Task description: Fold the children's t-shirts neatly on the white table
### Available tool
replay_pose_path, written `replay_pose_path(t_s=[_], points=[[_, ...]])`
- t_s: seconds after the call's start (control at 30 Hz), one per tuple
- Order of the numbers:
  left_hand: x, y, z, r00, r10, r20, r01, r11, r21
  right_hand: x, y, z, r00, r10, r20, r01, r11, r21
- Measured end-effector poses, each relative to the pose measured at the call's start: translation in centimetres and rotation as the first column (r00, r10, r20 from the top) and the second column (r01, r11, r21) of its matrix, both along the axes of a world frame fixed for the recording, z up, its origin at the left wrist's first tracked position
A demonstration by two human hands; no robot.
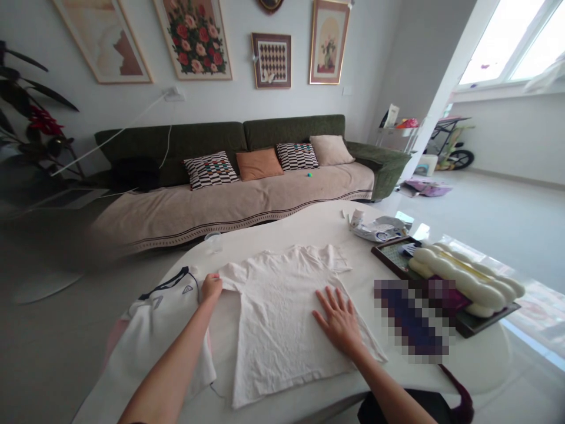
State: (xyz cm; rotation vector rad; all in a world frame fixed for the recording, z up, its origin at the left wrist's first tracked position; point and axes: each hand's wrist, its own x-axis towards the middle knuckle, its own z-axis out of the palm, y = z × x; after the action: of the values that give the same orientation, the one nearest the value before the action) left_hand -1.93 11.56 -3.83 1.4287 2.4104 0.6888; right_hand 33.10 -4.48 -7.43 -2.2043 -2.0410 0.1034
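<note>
A white short-sleeved T-shirt point(282, 318) lies spread on the white table point(318, 221), its collar end toward the sofa and its hem toward me. My left hand point(212, 287) is closed on the edge of the left sleeve. Flat on the right side of the shirt rests my right hand point(338, 318), fingers spread and palm down. Under and beside my left forearm is a white garment with dark trim point(154, 330), draped over the table's left edge.
On the table's right stands a dark-rimmed tray point(470, 330) bearing a puffy cream-coloured object point(468, 277). A crumpled silver packet point(382, 228) and a small white bottle point(357, 218) sit behind it. A clear cup point(213, 241) stands at the far left edge. Beyond is a green sofa point(291, 126).
</note>
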Motion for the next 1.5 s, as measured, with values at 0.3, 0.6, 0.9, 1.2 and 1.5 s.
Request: replay_pose_path(t_s=[0.3,0.6,0.9,1.2,1.5], points=[[-0.2,-1.0,0.6,0.948,-0.211,-0.239,0.194,0.977,-0.093,0.2,0.2,-0.5,1.0,0.002,0.009,-0.002,1.0,0.008],[6.9,-1.7,0.0,0.725,-0.561,-0.398,0.586,0.807,-0.071,0.1,0.1,-0.4,1.0,0.002,0.031,-0.003,1.0,0.031],[10.1,-3.3,-3.5,0.708,-0.604,-0.367,0.577,0.794,-0.193,0.2,0.1,-0.4,0.999,0.003,0.054,-0.005,1.0,0.026],[10.9,-3.7,-2.4,0.729,-0.587,-0.352,0.554,0.808,-0.2,0.2,0.1,-0.3,0.999,-0.005,0.037,0.005,1.0,0.002],[10.7,-3.2,-3.3,0.721,-0.575,-0.387,0.563,0.811,-0.158,0.1,0.0,0.7,1.0,0.001,-0.015,-0.001,1.0,-0.015]])
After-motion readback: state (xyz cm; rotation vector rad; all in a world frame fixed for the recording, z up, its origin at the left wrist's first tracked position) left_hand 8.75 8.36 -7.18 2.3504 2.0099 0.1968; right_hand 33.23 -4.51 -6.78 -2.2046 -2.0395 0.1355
